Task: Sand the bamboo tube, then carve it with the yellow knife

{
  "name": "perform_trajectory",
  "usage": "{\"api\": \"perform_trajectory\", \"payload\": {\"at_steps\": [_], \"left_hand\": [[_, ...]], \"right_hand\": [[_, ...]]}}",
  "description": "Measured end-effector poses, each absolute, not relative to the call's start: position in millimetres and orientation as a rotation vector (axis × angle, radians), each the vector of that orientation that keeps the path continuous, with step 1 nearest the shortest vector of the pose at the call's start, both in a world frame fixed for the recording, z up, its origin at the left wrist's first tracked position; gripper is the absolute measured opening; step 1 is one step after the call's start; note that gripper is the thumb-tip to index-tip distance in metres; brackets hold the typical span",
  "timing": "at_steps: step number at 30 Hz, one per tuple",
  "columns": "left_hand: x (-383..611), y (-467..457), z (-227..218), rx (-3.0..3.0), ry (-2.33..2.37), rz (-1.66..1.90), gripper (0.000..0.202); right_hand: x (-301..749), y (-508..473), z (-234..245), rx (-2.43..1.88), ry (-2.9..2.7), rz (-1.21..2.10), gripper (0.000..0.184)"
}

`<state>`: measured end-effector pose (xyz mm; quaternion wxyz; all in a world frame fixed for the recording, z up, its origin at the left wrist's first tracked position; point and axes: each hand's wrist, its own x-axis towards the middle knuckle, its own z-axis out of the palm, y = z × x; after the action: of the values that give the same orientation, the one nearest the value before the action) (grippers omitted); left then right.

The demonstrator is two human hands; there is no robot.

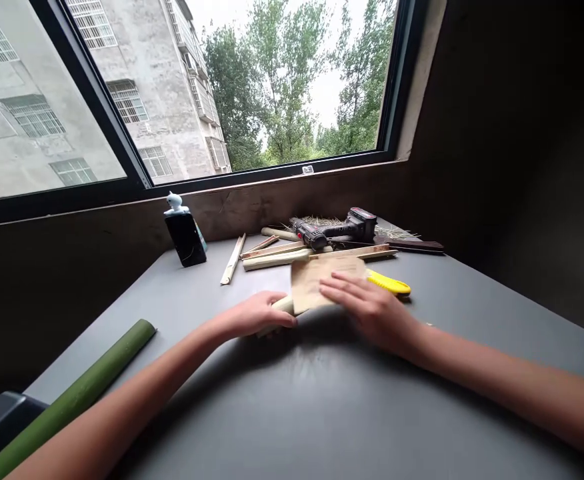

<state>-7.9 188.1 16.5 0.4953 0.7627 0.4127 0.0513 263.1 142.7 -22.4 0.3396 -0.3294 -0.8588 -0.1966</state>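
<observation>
My left hand point(258, 313) is closed round a pale bamboo piece point(284, 305), its thumb along the near side. Over that piece lies a tan sheet of sandpaper point(312, 283), slightly bent. My right hand point(372, 308) holds the sheet from above, fingers laid across it and a little blurred; its thumb is hidden. The sheet covers the right part of the bamboo piece. Just beyond my right hand lies a yellow utility knife point(389, 283), partly behind the sheet.
Split bamboo strips point(277, 259) lie at the back of the grey table point(292, 413), beside a cordless drill point(339, 230) and thin shavings point(397, 233). A phone point(186, 239) stands upright at back left. A green bamboo tube point(97, 373) lies by my left forearm.
</observation>
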Motion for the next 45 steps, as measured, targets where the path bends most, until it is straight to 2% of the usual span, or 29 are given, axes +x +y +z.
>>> {"api": "perform_trajectory", "payload": {"at_steps": [11, 15, 21, 24, 29, 34, 39, 45], "left_hand": [[-7.2, 188.1, 16.7, 1.797, 1.022, 0.151, 0.020], [-8.4, 190.0, 16.0, 1.789, 1.012, 0.155, 0.022], [-8.1, 189.5, 18.4, 1.804, 0.999, 0.129, 0.020], [-7.7, 188.3, 19.9, 1.829, 1.003, 0.111, 0.021], [-6.1, 186.0, 21.8, 1.878, 1.007, 0.134, 0.020], [-6.0, 186.2, 22.1, 1.862, 1.019, 0.103, 0.022], [-6.5, 187.0, 20.2, 1.855, 1.007, 0.135, 0.019], [-10.1, 191.9, 16.6, 1.816, 0.989, 0.109, 0.023]], "right_hand": [[263.2, 142.3, -25.0, -0.875, -2.277, -0.397, 0.046], [266.4, 145.5, -25.9, -1.006, -2.138, -0.391, 0.049], [265.5, 143.4, -22.5, -0.901, -2.230, -0.406, 0.043], [266.4, 144.6, -20.0, -0.986, -2.133, -0.433, 0.045], [261.2, 140.9, -20.6, -0.852, -2.288, -0.437, 0.045], [265.0, 142.3, -21.2, -0.981, -2.193, -0.456, 0.048], [261.1, 138.7, -23.9, -0.859, -2.310, -0.421, 0.050], [259.3, 138.8, -25.4, -0.990, -2.213, -0.403, 0.051]]}}
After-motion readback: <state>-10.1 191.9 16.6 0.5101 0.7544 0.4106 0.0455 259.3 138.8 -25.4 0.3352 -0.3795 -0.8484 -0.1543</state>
